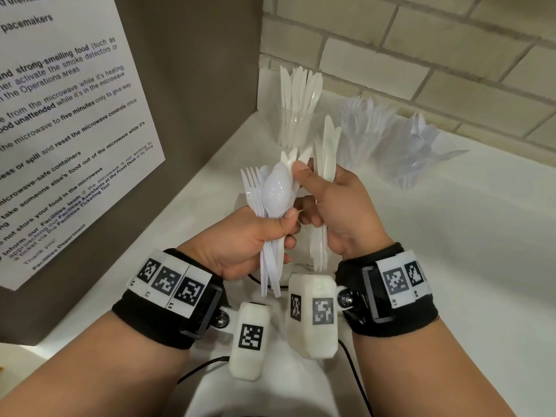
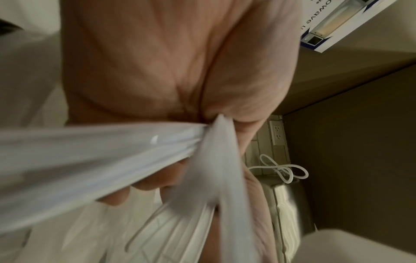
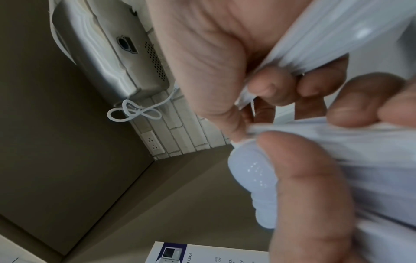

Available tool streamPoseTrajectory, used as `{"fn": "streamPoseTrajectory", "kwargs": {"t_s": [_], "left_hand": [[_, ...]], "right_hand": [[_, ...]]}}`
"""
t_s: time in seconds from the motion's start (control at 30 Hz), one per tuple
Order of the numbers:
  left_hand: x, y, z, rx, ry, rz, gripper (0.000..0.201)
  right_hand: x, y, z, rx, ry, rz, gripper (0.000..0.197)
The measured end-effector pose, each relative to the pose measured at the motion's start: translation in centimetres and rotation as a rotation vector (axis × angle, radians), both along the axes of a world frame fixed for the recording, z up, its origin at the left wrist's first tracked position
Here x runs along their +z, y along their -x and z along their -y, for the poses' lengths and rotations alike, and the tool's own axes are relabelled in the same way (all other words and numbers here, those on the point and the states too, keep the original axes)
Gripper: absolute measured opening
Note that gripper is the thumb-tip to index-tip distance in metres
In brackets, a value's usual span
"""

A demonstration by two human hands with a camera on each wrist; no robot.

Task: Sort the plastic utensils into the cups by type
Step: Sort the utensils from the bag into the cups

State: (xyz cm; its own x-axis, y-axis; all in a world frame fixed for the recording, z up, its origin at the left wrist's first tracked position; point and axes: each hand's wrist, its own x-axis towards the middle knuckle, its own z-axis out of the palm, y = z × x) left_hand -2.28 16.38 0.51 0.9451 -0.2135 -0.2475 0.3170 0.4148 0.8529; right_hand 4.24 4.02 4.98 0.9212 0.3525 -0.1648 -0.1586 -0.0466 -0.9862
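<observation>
Left grip is wrapped tight around a mixed bundle of forks and spoons, while the right grip holds a stack of knives and pinches at the bundle's top. Both sit in front of the knife cup on the white counter. To its right, two more cups: forks, then spoons.
</observation>
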Motion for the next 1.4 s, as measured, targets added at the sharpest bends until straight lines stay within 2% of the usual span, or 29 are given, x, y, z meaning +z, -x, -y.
{"fn": "streamPoseTrajectory", "kwargs": {"t_s": [0.07,0.17,0.27,0.43,0.53,0.73,0.9,1.03,1.13,1.3,1.4], "left_hand": [[0.2,0.1,0.0,-0.028,0.006,0.013,0.022],[0.2,0.2,-0.1,-0.03,0.001,0.003,0.029],[-0.1,0.2,-0.1,0.022,0.022,-0.011,0.038],[-0.3,-0.2,-0.1,0.119,0.117,-0.05,0.031],[-0.2,-0.4,0.1,0.146,0.116,-0.061,0.022],[0.2,-0.5,0.2,0.199,0.148,-0.092,0.024],[0.6,-0.5,0.5,0.193,0.118,-0.101,0.022],[1.2,-0.5,0.5,0.217,0.125,-0.113,0.026],[1.2,-0.4,0.5,0.247,0.06,-0.128,0.026],[0.8,-0.6,0.1,0.328,-0.078,-0.139,0.024],[0.6,-0.5,-0.1,0.328,-0.091,-0.157,0.023]], "right_hand": [[-0.1,0.2,0.0,0.044,0.008,0.013,0.016],[-0.3,0.1,0.1,0.056,-0.027,-0.011,0.019],[-0.5,-0.2,0.4,0.025,-0.105,-0.072,0.027],[-0.7,-0.2,0.1,0.01,-0.189,-0.094,0.032],[-0.6,0.0,0.0,0.027,-0.187,-0.104,0.025],[-0.8,-0.2,0.1,0.01,-0.055,0.015,0.013],[-0.4,0.1,0.2,0.013,-0.07,0.025,0.013],[-0.3,0.1,0.2,-0.02,-0.155,-0.011,0.02],[-0.4,-0.4,0.1,-0.074,-0.186,-0.073,0.018],[-0.3,-2.2,0.3,-0.157,-0.019,0.011,0.021],[0.4,-3.6,0.5,-0.173,-0.02,0.064,0.02]]}}
